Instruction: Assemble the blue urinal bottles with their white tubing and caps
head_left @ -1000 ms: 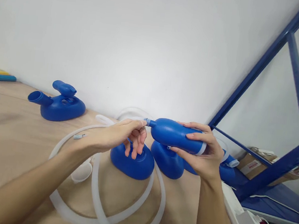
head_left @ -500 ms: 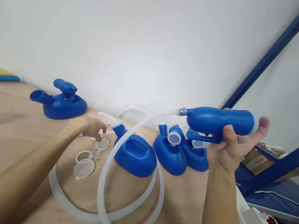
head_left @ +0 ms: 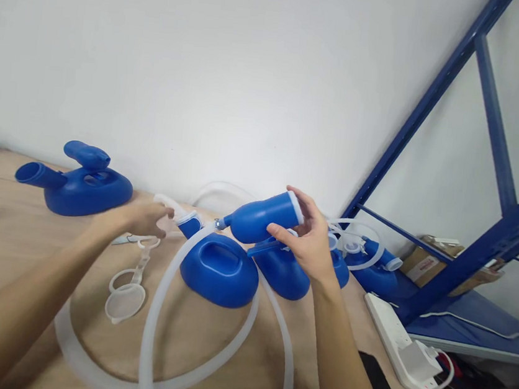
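Note:
My right hand is closed round the white-rimmed end of a blue cylindrical piece, tilted, with a flat blue arm on its underside. A metal clamp joins its narrow end to a translucent hose, which loops over the table. Below it lies a blue bottle with a handle hollow. My left hand, fingers curled, is beside that bottle's white-rimmed neck; whether it grips anything is unclear. Clear plastic caps with rings lie below my left hand.
Another blue bottle stands at the left of the table. More blue bottles and hoses are at the right. A power strip, a blue metal frame and a cardboard box are further right.
My right hand has brought the blue cylindrical piece left, over the bottles, and tilted it. The view has turned right. My left hand stays near the bottle neck.

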Motion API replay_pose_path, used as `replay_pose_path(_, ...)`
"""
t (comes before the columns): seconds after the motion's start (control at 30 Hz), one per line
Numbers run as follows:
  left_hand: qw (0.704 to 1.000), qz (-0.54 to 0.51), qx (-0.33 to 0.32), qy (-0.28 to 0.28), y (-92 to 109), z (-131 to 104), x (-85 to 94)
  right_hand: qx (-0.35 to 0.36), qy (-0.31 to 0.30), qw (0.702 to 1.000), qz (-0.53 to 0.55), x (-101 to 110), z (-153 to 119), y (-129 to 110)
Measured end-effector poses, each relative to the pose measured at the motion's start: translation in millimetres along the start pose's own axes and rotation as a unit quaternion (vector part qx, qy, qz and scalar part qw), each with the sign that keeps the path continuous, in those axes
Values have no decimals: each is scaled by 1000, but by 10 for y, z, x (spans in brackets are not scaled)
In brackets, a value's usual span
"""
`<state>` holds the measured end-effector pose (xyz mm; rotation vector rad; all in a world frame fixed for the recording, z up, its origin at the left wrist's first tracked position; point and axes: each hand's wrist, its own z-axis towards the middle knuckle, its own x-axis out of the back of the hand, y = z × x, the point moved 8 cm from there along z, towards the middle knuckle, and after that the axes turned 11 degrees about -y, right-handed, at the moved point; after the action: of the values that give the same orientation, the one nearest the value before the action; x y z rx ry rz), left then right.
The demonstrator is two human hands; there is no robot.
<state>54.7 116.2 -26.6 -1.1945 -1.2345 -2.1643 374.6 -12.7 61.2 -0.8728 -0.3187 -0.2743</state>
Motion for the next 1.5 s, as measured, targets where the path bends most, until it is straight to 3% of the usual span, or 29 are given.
replay_pose_path(0.13,995,78,-1,56,193,-177,604,-27,-45,999,-9,-218,22,30)
replay_pose_path(0.2,990,87,-8,115,446,-280,830,-26,-69,997,-8,-334,21,10)
replay_pose_path(0.27,981,14,-38,190,784,-388,934,-15,-89,996,-5,-447,17,-22)
replay_pose_path(0.3,980,-61,-43,182,929,-395,868,-10,-99,995,-3,-504,14,-33)
replay_pose_path(0.37,954,-196,-116,192,1296,-429,692,-2,-121,993,4,-615,4,-43)
replay_pose_path(0.43,930,-233,-193,210,1639,-478,482,11,-142,990,7,-708,-14,-50)
replay_pose_path(0.53,936,-155,-249,195,1971,-505,155,48,-149,988,-6,-752,-58,-86)
replay_pose_path(0.6,940,-78,-284,174,2087,-515,19,62,-142,988,-9,-732,-87,-118)
replay_pose_path(0.77,943,-49,-327,36,2066,-440,-128,-1,-101,992,76,-685,-84,-115)
replay_pose_path(0.83,941,-62,-331,18,2030,-427,-120,-18,-90,989,116,-689,-62,-111)
replay_pose_path(0.93,944,-80,-315,48,1991,-436,-52,3,-90,981,173,-663,-30,-137)
replay_pose_path(1.03,947,-107,-290,86,1977,-471,28,73,-130,973,174,-640,-30,-226)
replay_pose_path(1.13,948,-148,-261,104,1945,-484,75,142,-167,970,101,-693,-67,-305)
replay_pose_path(1.33,931,-218,-262,130,1958,-547,129,297,-110,947,-56,-818,-207,-487)
replay_pose_path(1.5,919,-251,-275,128,2034,-630,188,301,-134,941,-75,-908,-275,-508)
